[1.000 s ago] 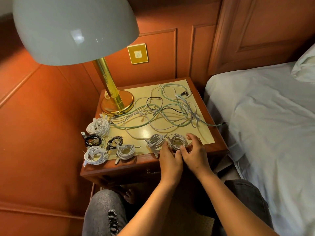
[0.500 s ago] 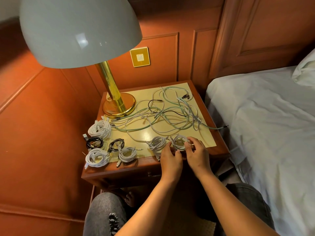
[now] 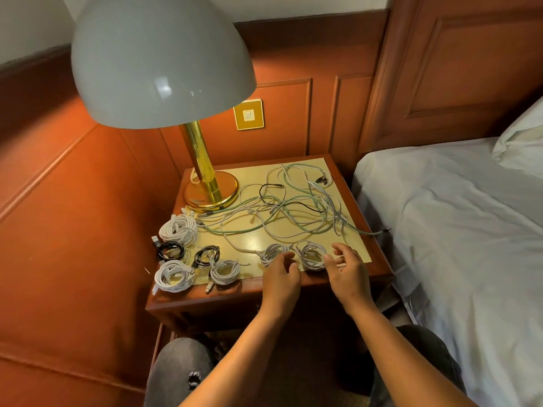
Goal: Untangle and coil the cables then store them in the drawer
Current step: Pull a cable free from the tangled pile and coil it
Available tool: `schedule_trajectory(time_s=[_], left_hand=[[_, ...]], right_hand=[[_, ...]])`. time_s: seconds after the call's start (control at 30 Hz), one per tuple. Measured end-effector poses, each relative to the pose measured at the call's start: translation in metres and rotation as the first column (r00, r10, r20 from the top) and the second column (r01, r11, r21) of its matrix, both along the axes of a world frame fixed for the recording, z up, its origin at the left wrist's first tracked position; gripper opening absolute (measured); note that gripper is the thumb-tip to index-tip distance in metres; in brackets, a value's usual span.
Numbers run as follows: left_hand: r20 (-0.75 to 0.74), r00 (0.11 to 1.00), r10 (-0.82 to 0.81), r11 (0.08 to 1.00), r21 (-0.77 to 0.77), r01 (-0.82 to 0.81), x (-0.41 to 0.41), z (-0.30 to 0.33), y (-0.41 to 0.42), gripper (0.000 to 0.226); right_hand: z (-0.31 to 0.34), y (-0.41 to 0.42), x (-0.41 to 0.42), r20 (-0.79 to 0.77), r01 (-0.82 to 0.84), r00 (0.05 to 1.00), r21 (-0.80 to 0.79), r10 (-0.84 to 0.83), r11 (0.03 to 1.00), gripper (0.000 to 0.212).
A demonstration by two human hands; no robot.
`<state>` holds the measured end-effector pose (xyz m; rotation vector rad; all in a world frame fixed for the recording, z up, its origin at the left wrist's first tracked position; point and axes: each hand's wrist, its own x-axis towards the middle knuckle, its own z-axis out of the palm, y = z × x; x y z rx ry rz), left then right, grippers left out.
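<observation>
Coiled white cable (image 3: 312, 255) between both hands, left hand (image 3: 280, 276) and right hand (image 3: 348, 273) loosely spread, holding nothing.

Both forearms are seen bare, with no sleeves, watch or rings. Dark grey jeans are worn, ripped at the left knee (image 3: 192, 380), at 7 o'clock.

Left arm: bare forearm reaches forward and up from the lower centre of the view.
Left hand (image 3: 280, 279): back of hand faces the camera; fingers loosely curled, tips forward, holding nothing.
Right arm: bare forearm enters from the lower right, angled inward toward the left arm.
Right hand (image 3: 348, 274): palm down, fingers (image 3: 338, 248) spread and slightly bent, holding nothing.
Spacing: hands side by side, apart.
</observation>
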<state>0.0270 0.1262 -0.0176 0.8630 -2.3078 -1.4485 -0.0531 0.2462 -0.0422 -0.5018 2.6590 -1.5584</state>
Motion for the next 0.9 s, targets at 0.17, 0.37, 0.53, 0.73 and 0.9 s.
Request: schedule_trajectory(time_s=[0.17, 0.37, 0.53, 0.73, 0.9], left_hand=[[-0.067, 0.998, -0.012, 0.993, -0.118, 0.004, -0.002, 0.027, -0.038, 0.028], [0.016, 0.999, -0.032, 0.94, -0.34, 0.035, -0.023, 0.044, -0.097, 0.027], [0.204, 0.979, -0.006, 0.873, -0.476, 0.105, -0.047, 0.03, -0.146, 0.031], [0.409, 0.91, -0.062, 0.793, -0.534, 0.294, -0.076, 0.009, -0.181, 0.041], [0.487, 0.867, -0.102, 0.775, -0.508, 0.376, -0.094, -0.004, -0.193, 0.034]], right_hand=[[0.036, -0.014, -0.008, -0.108, -0.055, 0.993, 0.004, 0.055, 0.998, 0.028], [0.072, -0.075, -0.036, -0.195, -0.197, 0.957, 0.111, 0.216, 0.974, 0.023], [0.069, -0.13, -0.072, -0.147, -0.26, 0.932, 0.365, 0.331, 0.894, 0.025], [0.044, -0.181, -0.118, -0.12, -0.259, 0.822, 0.791, 0.556, 0.554, 0.033], [0.032, -0.206, -0.137, 0.025, -0.278, 0.805, 0.898, 0.592, 0.34, 0.023]])
